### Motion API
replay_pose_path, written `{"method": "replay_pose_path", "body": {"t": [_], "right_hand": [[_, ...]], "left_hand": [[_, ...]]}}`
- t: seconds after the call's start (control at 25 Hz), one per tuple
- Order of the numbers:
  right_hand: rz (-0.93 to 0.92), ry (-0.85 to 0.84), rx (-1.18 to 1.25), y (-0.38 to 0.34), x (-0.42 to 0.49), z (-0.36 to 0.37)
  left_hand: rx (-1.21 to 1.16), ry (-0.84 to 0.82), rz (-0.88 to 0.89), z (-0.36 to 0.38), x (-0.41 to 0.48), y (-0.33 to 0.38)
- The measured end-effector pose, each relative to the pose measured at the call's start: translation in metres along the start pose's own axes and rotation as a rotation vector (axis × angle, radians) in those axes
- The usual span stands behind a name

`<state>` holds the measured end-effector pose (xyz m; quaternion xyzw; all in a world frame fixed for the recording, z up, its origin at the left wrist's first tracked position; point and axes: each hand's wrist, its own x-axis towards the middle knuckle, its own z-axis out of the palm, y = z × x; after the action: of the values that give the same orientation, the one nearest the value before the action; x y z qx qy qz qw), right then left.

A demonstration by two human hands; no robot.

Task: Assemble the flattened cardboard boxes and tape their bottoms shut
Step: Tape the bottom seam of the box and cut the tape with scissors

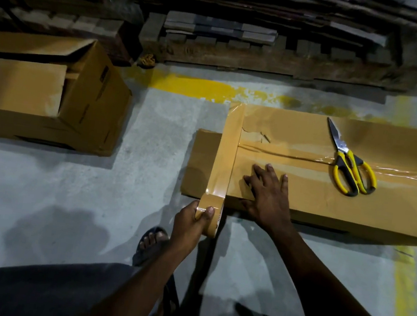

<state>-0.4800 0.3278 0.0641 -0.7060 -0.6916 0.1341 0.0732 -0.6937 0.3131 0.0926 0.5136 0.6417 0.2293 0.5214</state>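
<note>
A brown cardboard box (316, 198) lies bottom-up on the floor at the right, with clear tape along its centre seam. A brown tape strip (228, 147) runs across the box near its left end, from the far edge down to the tape roll (210, 217). My left hand (192, 224) grips that roll just below the box's near edge. My right hand (268, 195) presses flat on the box with spread fingers, right beside the strip. Yellow-handled scissors (347, 163) lie on the box further right.
Another assembled box (51, 94) with open flaps stands on the floor at the left. Stacks of flattened cardboard on a wooden pallet (268, 57) fill the back. Yellow floor lines (211, 89) run behind the box. My sandalled foot (151, 243) is below the roll.
</note>
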Motion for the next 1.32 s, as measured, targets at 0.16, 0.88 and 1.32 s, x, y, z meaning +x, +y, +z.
{"method": "replay_pose_path", "body": {"t": [0.16,0.88,1.32], "right_hand": [[-0.007,0.008,0.005,0.0,0.0,0.0],[-0.347,-0.096,-0.189,-0.014,-0.001,0.006],[-0.256,-0.238,-0.079,-0.016,0.007,-0.019]], "left_hand": [[0.043,-0.021,-0.016,0.003,0.004,-0.003],[0.17,-0.046,-0.219,0.009,0.012,-0.014],[-0.038,0.024,-0.091,0.012,0.01,-0.016]]}}
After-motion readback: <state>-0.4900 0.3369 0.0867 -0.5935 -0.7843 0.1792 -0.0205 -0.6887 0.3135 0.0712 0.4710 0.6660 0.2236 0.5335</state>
